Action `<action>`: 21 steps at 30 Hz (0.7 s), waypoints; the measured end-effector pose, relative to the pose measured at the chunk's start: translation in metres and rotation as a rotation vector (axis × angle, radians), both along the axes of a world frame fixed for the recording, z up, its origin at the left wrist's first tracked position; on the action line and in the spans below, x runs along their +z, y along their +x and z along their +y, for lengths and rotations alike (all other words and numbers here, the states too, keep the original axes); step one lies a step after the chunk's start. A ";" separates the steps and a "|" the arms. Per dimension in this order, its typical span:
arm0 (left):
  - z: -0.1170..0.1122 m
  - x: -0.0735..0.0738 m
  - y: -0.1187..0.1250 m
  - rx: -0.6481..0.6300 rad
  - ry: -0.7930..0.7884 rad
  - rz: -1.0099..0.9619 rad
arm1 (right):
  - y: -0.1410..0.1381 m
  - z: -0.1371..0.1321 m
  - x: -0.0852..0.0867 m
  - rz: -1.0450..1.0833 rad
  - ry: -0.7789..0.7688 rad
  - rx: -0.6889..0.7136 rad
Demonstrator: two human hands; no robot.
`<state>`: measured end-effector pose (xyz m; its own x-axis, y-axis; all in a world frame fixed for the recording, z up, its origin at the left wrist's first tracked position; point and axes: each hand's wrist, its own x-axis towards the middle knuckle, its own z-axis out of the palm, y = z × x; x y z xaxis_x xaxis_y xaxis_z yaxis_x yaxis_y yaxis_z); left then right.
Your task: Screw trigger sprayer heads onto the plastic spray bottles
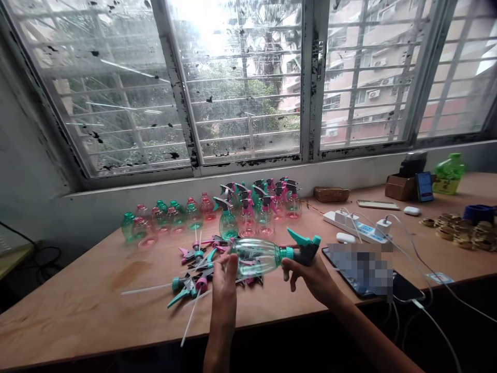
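A clear green spray bottle [258, 256] lies sideways in the air above the table's front part. My left hand [225, 272] is closed around its base end. At the neck, my right hand [305, 272] grips the teal collar [286, 253], below the grey and teal trigger head [306, 246]. The head sits on the bottle's neck; whether it is fully tightened I cannot tell. Behind and left of my left hand is a pile of loose trigger heads [188, 285] in teal, pink and grey, with white dip tubes pointing various ways.
Open green and pink bottles [143, 232] stand at the back left. Beside them are several bottles with trigger heads [247, 217]. To the right lie a power strip [355, 226] with trailing cables, a tablet [349, 269], a phone [407, 287] and tape rolls [462, 230].
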<state>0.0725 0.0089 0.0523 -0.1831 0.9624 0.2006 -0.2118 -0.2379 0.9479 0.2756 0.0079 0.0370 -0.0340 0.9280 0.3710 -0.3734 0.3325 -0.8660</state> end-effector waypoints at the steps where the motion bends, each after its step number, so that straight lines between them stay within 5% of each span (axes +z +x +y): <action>1: 0.002 0.012 -0.001 0.044 0.027 -0.017 | -0.005 0.004 0.010 -0.010 0.020 0.015; 6: 0.005 0.045 -0.006 0.096 0.171 -0.132 | -0.034 0.023 0.044 0.058 0.077 0.035; 14: -0.024 0.031 -0.028 -0.064 0.251 0.104 | -0.057 0.006 0.023 0.241 0.024 -0.132; 21: -0.031 0.031 -0.040 -0.016 0.318 0.299 | -0.039 -0.028 0.036 -0.048 0.072 -0.172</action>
<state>0.0324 -0.0219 0.0837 -0.0578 0.8463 0.5295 0.0555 -0.5268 0.8482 0.2370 -0.0203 0.0729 0.1033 0.8930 0.4381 -0.2643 0.4493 -0.8534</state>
